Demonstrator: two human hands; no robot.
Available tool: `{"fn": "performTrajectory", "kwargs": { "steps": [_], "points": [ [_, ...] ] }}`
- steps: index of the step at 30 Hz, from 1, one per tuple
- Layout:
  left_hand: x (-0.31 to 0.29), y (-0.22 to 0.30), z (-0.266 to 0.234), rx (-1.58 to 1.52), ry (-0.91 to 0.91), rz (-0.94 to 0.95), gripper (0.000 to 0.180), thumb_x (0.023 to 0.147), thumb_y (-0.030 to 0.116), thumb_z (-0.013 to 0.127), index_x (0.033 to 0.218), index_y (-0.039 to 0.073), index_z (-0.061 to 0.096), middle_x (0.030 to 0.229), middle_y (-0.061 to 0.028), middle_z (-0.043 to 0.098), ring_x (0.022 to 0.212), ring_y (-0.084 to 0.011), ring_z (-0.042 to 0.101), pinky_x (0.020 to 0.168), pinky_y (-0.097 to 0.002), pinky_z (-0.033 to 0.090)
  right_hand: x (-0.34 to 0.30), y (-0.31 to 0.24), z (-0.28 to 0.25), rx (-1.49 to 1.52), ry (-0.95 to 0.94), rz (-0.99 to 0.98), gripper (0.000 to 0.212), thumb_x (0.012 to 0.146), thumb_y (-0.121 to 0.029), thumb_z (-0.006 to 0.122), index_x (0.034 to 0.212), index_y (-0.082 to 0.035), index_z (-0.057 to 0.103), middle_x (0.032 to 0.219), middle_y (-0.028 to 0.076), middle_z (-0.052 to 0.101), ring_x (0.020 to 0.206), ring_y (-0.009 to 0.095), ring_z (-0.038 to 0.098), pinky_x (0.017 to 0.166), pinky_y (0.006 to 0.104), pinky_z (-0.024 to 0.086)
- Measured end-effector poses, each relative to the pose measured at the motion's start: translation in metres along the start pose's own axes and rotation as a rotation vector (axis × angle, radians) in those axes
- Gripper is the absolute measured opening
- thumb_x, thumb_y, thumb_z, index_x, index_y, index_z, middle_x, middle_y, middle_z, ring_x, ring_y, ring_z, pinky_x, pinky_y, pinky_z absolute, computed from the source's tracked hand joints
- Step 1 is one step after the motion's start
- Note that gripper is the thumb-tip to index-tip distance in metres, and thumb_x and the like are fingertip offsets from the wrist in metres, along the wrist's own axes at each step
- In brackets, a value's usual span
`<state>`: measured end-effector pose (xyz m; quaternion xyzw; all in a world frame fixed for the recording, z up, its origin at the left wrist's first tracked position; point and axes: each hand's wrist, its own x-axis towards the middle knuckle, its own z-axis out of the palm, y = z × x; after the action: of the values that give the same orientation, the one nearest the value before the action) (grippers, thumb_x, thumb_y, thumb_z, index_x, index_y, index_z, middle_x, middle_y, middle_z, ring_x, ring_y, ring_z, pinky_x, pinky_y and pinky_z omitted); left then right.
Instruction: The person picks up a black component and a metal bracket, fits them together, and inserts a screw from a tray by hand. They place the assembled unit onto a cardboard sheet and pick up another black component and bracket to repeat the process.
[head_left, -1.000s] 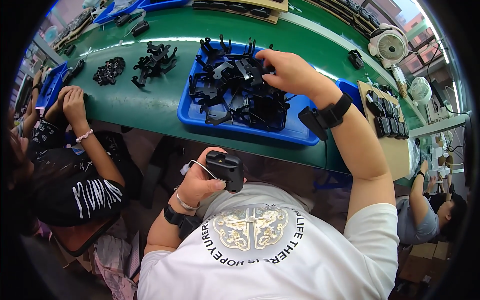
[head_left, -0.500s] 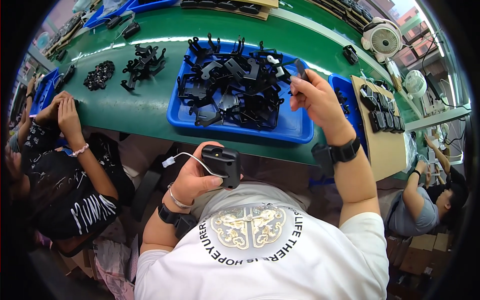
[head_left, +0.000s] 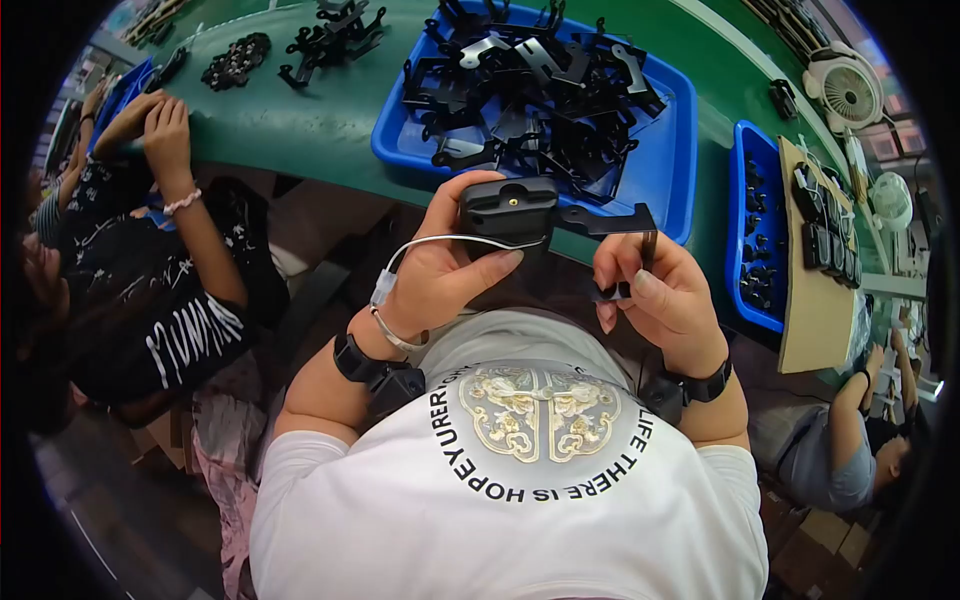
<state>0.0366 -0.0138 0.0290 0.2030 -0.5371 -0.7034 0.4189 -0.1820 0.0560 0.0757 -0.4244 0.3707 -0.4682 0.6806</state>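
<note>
My left hand (head_left: 440, 270) grips a small black box-shaped device (head_left: 507, 211) close to my chest; a thin white cable (head_left: 430, 245) loops from it over my wrist. Beside it, my right hand (head_left: 660, 295) holds a flat black plastic bracket (head_left: 610, 221), its end touching the device's right side. Both hands are just in front of the green table's near edge (head_left: 330, 140). Behind them lies a large blue tray (head_left: 670, 150) heaped with several more black brackets (head_left: 530, 90).
A narrower blue tray (head_left: 745, 225) with small black parts and a brown board (head_left: 815, 290) carrying black pieces lie at right. Loose black parts (head_left: 235, 60) lie at the table's far left. A person in black (head_left: 150, 280) sits at left, another person (head_left: 840, 450) lower right. Small fans (head_left: 850, 90) stand at back right.
My right hand came back from the large blue tray with a black bracket and now meets my left hand. The device rose slightly toward the table edge.
</note>
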Motion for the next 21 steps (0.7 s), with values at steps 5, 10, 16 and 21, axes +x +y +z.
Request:
{"fn": "performTrajectory", "kwargs": {
  "steps": [5, 10, 16, 21],
  "points": [
    [-0.001, 0.009, 0.001, -0.028, 0.032, -0.079, 0.066, 0.077, -0.005, 0.063, 0.131, 0.005, 0.027, 0.116, -0.0087, 0.048, 0.106, -0.0148, 0.050, 0.091, -0.0278, 0.042, 0.005, 0.002, 0.003, 0.127, 0.032, 0.034, 0.028, 0.090, -0.030, 0.048, 0.083, -0.004, 0.040, 0.084, 0.015, 0.050, 0.063, 0.021, 0.058, 0.057, 0.0297, 0.052],
    [0.001, 0.010, 0.003, -0.085, 0.064, -0.147, 0.066, 0.078, -0.002, 0.063, 0.132, 0.006, 0.026, 0.116, -0.0089, 0.049, 0.104, -0.0155, 0.052, 0.086, -0.0289, 0.047, 0.008, 0.002, 0.004, 0.226, -0.015, 0.021, 0.027, 0.092, -0.029, 0.043, 0.083, -0.004, 0.040, 0.085, 0.017, 0.052, 0.063, 0.024, 0.061, 0.058, 0.0306, 0.053],
    [0.006, 0.013, 0.005, -0.255, 0.118, -0.292, 0.062, 0.084, 0.005, 0.059, 0.134, 0.008, 0.022, 0.116, -0.0100, 0.049, 0.103, -0.0171, 0.054, 0.078, -0.0330, 0.054, 0.019, 0.008, 0.007, 0.310, 0.008, 0.152, 0.032, 0.095, -0.033, 0.036, 0.082, -0.004, 0.039, 0.088, 0.018, 0.053, 0.067, 0.025, 0.063, 0.058, 0.0310, 0.054],
    [0.003, 0.019, 0.009, -0.333, 0.125, -0.373, 0.059, 0.088, 0.011, 0.055, 0.136, 0.009, 0.020, 0.117, -0.0107, 0.049, 0.102, -0.0183, 0.055, 0.074, -0.0352, 0.056, 0.021, 0.017, -0.001, 0.497, -0.053, 0.154, 0.038, 0.096, -0.039, 0.031, 0.080, -0.006, 0.038, 0.090, 0.018, 0.054, 0.071, 0.027, 0.064, 0.059, 0.0323, 0.054]
  ]
}}
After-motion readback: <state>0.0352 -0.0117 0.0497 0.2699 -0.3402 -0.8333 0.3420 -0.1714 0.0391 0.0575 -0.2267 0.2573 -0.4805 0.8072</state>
